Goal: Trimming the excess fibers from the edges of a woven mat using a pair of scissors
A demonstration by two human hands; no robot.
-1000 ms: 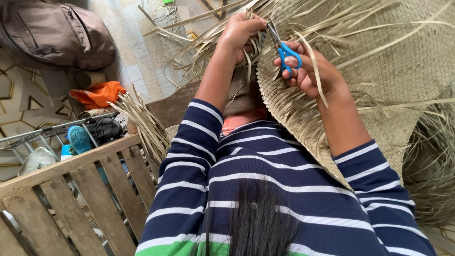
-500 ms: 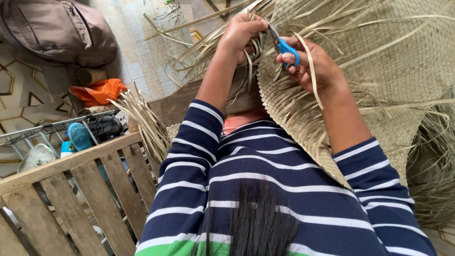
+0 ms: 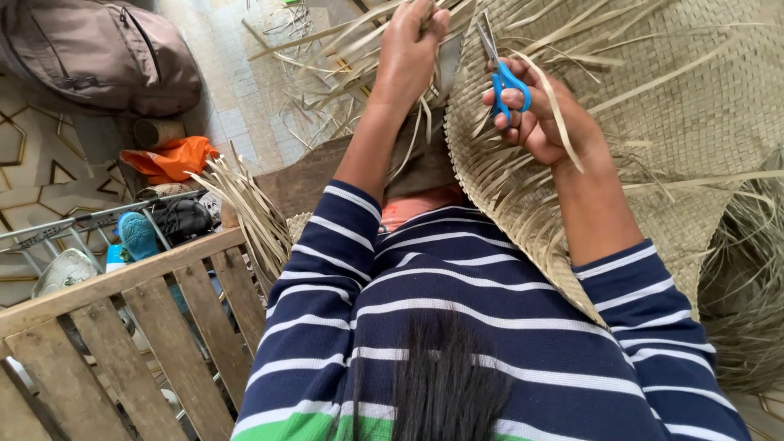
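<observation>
Far left: a brown bag (image 3: 98,53) lies on the tiled floor (image 3: 237,106), with an orange cloth (image 3: 171,157) below it and shoes on a metal rack (image 3: 49,237). A wooden slatted rail (image 3: 122,318) crosses the lower left corner.

Centre: the left hand (image 3: 412,49) is clenched around a bunch of loose straw strips (image 3: 327,57) at the mat's edge, holding them taut and raised.

Right of centre: the right hand (image 3: 543,114) is closed through the loops of the blue-handled scissors (image 3: 500,69). The blades are slightly parted; their long axis runs up and a little left, tips pointing away from the body toward the strips held by the left hand.

Right: the woven straw mat (image 3: 694,122) is draped across the lap and rises up the frame.

Progress, as judged: the body of the mat is fully woven. Many untrimmed strip ends are seen along the near edge (image 3: 506,212) and at the top, so trimming appears partly done at most, with much fringe left.
</observation>
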